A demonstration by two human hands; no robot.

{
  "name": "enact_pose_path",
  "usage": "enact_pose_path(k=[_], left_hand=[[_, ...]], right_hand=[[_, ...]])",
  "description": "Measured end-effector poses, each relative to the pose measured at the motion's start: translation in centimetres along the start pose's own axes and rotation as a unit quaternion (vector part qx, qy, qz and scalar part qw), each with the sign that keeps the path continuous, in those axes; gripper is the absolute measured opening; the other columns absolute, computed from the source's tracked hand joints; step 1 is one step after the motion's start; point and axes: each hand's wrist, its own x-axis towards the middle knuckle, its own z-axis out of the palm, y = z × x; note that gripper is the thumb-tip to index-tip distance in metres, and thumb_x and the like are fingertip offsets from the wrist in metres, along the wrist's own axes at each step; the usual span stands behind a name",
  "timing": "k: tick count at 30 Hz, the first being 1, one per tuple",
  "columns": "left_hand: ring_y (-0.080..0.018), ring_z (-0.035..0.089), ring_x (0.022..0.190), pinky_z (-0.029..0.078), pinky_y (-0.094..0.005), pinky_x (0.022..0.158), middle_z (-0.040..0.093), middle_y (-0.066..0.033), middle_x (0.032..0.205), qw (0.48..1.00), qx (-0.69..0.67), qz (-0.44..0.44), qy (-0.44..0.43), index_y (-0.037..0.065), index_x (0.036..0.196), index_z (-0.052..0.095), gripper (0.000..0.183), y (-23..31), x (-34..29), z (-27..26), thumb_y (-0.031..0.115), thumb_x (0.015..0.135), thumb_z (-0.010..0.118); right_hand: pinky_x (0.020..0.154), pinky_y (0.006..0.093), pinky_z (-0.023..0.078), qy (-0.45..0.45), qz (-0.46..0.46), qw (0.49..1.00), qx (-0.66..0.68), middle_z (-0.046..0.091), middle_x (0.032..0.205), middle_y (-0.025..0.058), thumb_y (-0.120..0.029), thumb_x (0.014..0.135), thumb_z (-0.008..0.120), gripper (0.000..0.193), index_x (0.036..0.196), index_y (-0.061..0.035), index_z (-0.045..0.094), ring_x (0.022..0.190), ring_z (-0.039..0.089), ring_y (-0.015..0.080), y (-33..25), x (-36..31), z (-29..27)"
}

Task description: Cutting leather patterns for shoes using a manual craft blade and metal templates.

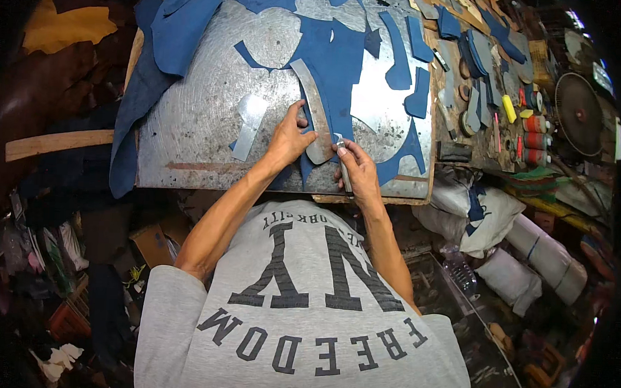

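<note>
My left hand lies on the work surface with thumb and fingers apart, its thumb against a long, curved metal template. The template rests on a blue leather piece with ragged, cut-out edges. In my right hand is a cutting knife, its handle pointing towards me. The knife's tip is close to the template's near right edge; whether it touches the leather cannot be made out. To the left of my left hand lies a smaller metal template, partly over a bit of blue leather.
Cut blue strips lie on the metal tabletop. A large blue leather sheet hangs over its left edge. The right-hand bench holds thread spools, a yellow marker and more pieces. Beyond stands a fan.
</note>
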Motion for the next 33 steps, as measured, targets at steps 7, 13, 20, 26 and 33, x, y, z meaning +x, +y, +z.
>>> enact_pose_path(k=[7,13,20,26,33], left_hand=[[-0.0315,0.06,0.114,0.053,-0.0371,0.089,0.057,-0.0269,0.128,0.994,-0.08,0.0,-0.071,0.005,0.152,0.025,0.086,-0.6,0.4,0.8,0.008,0.081,0.073],[-0.0243,0.064,0.106,0.053,-0.0305,0.088,0.062,-0.0243,0.122,0.955,-0.253,-0.026,-0.152,0.002,0.149,0.032,0.078,0.4,0.1,-1.4,0.002,0.083,0.071],[-0.0187,0.066,0.092,0.047,-0.0334,0.097,0.067,-0.0191,0.113,0.962,-0.217,-0.004,-0.164,0.001,0.148,0.036,0.068,-1.5,0.9,-1.8,0.009,0.088,0.069],[-0.0148,0.067,0.08,0.031,-0.0417,0.113,0.071,-0.0156,0.107,0.946,-0.237,0.001,-0.221,-0.005,0.149,0.029,0.066,-1.3,0.9,-2.4,0.009,0.092,0.061],[-0.016,0.067,0.079,0.053,-0.0301,0.081,0.071,-0.0171,0.106,0.951,-0.243,-0.026,-0.189,-0.005,0.15,0.027,0.066,-1.0,0.6,-2.1,0.008,0.094,0.059]], right_hand=[[0.045,0.0217,0.042,0.034,-0.006,0.999,-0.001,0.065,0.095,0.0044,-0.03,0.096,0.063,0.046,0.127,0.0028,0.057,0.056,0.052,0.0072,0.5,0.4,0.7],[0.043,0.0212,0.04,0.12,-0.033,0.992,-0.035,0.061,0.082,0.0002,-0.026,0.09,0.071,0.042,0.119,0.0021,0.06,0.054,0.05,0.0052,-0.8,-1.2,2.7],[0.047,0.0265,0.041,0.14,-0.036,0.982,-0.118,0.057,0.069,-0.003,-0.019,0.087,0.071,0.023,0.098,0.0005,0.065,0.052,0.05,0.0065,-1.3,-0.3,1.7],[0.067,0.0432,0.052,0.21,-0.32,0.72,-0.58,0.065,0.084,0.0127,-0.007,0.077,0.069,0.02,0.096,-0.0068,0.063,0.074,0.065,0.0327,-8.3,-0.2,-2.3],[0.059,0.04,0.046,0.243,-0.376,0.739,-0.503,0.063,0.074,0.0125,-0.011,0.082,0.067,0.011,0.09,-0.0047,0.063,0.062,0.06,0.0284,-16.1,5.6,-6.6]])
